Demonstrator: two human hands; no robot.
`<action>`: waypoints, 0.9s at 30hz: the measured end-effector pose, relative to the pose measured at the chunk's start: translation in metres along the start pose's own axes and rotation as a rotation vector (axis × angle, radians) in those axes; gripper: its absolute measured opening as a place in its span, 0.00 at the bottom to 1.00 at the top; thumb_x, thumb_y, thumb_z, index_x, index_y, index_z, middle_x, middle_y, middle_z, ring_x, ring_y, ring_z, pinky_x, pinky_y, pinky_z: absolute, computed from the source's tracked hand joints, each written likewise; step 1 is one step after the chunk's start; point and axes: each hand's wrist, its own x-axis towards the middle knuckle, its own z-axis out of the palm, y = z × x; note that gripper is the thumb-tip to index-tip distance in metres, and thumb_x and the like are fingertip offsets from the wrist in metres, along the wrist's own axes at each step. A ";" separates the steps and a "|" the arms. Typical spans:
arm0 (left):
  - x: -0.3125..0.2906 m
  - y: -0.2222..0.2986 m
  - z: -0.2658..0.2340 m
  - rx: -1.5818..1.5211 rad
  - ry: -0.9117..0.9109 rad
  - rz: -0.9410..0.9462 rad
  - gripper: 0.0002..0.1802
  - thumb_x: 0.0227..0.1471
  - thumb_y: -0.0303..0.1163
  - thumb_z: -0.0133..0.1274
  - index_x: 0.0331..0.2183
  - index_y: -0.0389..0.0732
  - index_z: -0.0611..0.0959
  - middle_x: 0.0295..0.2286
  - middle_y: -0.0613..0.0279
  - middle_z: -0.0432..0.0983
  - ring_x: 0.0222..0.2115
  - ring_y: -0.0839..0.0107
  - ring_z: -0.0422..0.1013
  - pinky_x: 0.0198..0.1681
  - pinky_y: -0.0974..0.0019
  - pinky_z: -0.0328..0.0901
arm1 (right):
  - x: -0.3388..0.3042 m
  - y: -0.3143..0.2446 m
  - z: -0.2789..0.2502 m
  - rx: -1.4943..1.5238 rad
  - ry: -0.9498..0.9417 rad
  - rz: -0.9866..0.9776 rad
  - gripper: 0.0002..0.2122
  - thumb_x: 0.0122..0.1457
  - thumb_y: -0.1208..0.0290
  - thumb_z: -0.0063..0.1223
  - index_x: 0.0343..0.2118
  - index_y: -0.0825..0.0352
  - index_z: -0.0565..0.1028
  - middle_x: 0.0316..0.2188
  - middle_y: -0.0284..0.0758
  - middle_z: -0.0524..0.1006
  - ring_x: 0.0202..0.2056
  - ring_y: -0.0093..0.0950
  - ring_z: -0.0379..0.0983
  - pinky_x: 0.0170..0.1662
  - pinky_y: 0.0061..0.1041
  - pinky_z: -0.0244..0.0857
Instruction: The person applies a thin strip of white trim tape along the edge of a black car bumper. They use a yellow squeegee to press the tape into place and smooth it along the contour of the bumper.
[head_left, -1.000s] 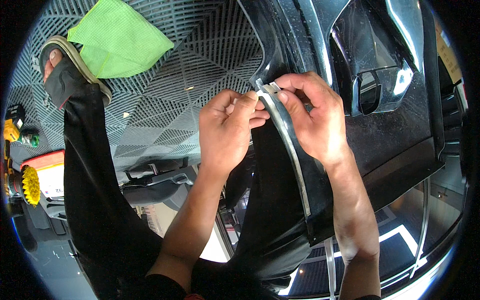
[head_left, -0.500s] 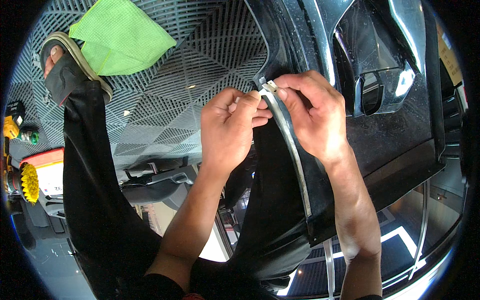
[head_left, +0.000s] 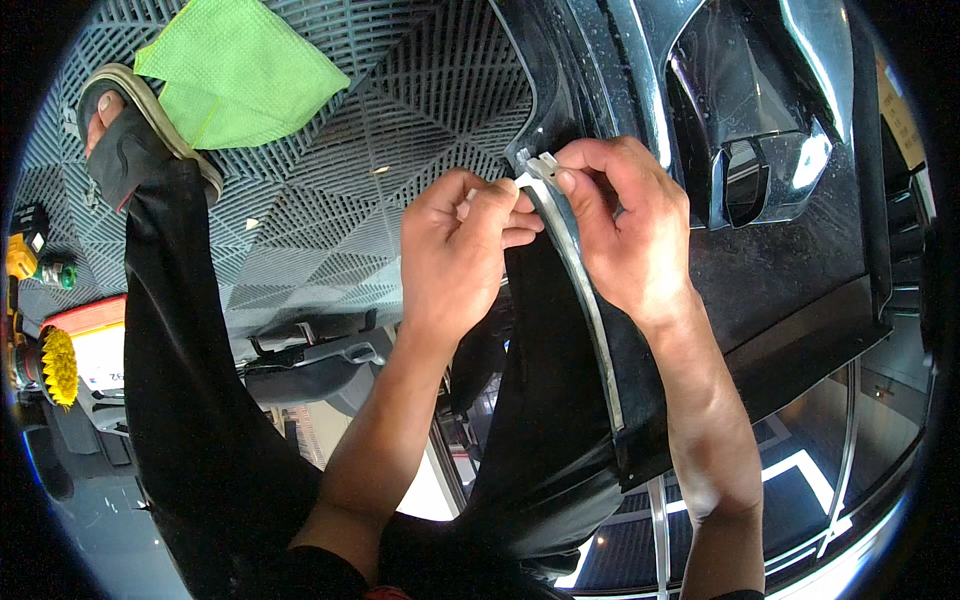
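Along the edge of a glossy black car bumper [head_left: 590, 85] runs a narrow, curved grey-silver strip [head_left: 592, 312]. At the strip's upper end, my right hand [head_left: 635, 235] pinches a small pale metal clip [head_left: 544, 165] between thumb and forefinger. My left hand [head_left: 452, 260] is closed just left of it, thumb against forefinger on a small white tab [head_left: 523, 182]. Whether this tab is part of the strip or a separate piece I cannot tell. The fingertips of both hands are close together but apart.
A green microfibre cloth [head_left: 240, 80] lies on the grey grid floor [head_left: 420, 100], beside a foot in a black sandal [head_left: 130, 140]. Far left are a yellow round brush [head_left: 60, 367] and a yellow-and-black power tool [head_left: 25, 250]. The bumper's hexagonal exhaust opening [head_left: 745, 185] lies to the right.
My right hand has shifted very slightly, and the clip has tilted a little in its fingers. My left hand keeps its place and pinch.
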 end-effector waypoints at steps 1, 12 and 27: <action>-0.001 0.000 -0.002 -0.006 -0.005 -0.001 0.13 0.66 0.30 0.57 0.32 0.29 0.81 0.32 0.47 0.85 0.30 0.63 0.84 0.38 0.62 0.82 | 0.000 -0.004 -0.001 0.003 -0.011 0.022 0.06 0.61 0.81 0.63 0.40 0.65 0.82 0.33 0.41 0.81 0.34 0.42 0.82 0.38 0.37 0.77; 0.001 -0.003 -0.002 -0.019 -0.015 -0.007 0.12 0.66 0.30 0.57 0.32 0.30 0.81 0.31 0.48 0.85 0.30 0.64 0.85 0.38 0.63 0.82 | 0.000 0.001 -0.006 -0.013 -0.052 -0.013 0.06 0.62 0.80 0.65 0.41 0.66 0.83 0.33 0.37 0.81 0.32 0.33 0.81 0.36 0.31 0.74; 0.001 0.002 -0.001 0.066 -0.019 0.003 0.11 0.65 0.31 0.54 0.34 0.32 0.76 0.34 0.41 0.84 0.33 0.53 0.85 0.42 0.54 0.83 | -0.006 -0.012 -0.008 -0.139 -0.079 0.038 0.08 0.63 0.81 0.63 0.44 0.68 0.83 0.36 0.42 0.82 0.34 0.40 0.84 0.37 0.35 0.76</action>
